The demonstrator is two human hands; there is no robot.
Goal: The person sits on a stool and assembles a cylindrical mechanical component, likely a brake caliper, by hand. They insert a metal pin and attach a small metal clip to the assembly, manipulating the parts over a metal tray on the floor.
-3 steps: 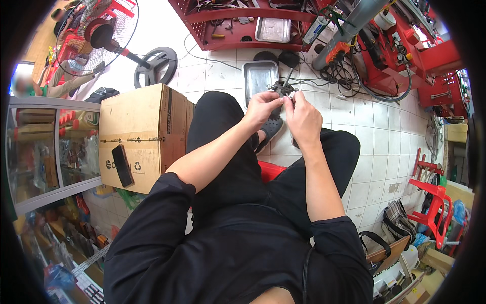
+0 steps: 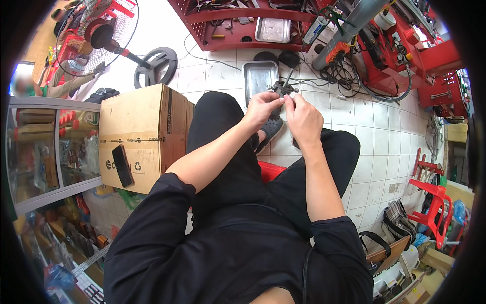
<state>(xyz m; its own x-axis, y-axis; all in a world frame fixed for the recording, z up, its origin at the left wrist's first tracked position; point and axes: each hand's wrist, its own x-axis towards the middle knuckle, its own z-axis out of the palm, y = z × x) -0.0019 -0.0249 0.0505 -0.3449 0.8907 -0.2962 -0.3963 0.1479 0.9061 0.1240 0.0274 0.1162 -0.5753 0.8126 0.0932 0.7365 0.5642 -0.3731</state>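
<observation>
My left hand and my right hand meet in front of my knees, fingertips pinched close together. Whatever small thing they grip between them is too small to make out. Just beyond the fingertips is a dark grey metal part with a thin rod slanting up from it; I cannot tell whether the fingers touch it. Behind my hands a shallow metal tray lies on the tiled floor, partly covered by the left hand and the metal part.
A cardboard box with a black phone on it stands at my left. Further off are a fan, a red tool cart and tangled cables. A red plastic stool lies at the right.
My right hand has shifted very slightly to the right. The left hand and the things around it look unchanged.
</observation>
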